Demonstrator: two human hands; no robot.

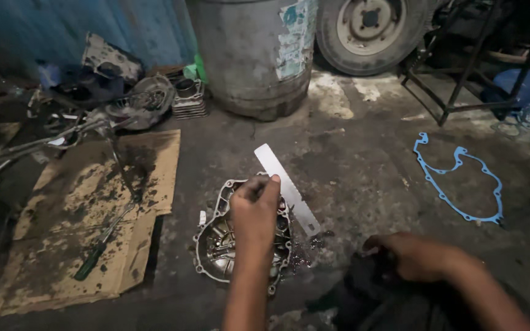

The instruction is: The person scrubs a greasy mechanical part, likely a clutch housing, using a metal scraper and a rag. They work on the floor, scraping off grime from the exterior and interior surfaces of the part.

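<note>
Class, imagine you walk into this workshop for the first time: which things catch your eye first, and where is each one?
The left hand at the centre holds a flat metal ruler over an engine cover lying on the concrete floor. To the right lies a bright blue gasket. At the left, an oil-stained sheet of cardboard carries a green-handled screwdriver.

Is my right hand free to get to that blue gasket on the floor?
Probably yes. The right hand rests on dark cloth, and only bare floor lies between it and the blue gasket.
</note>
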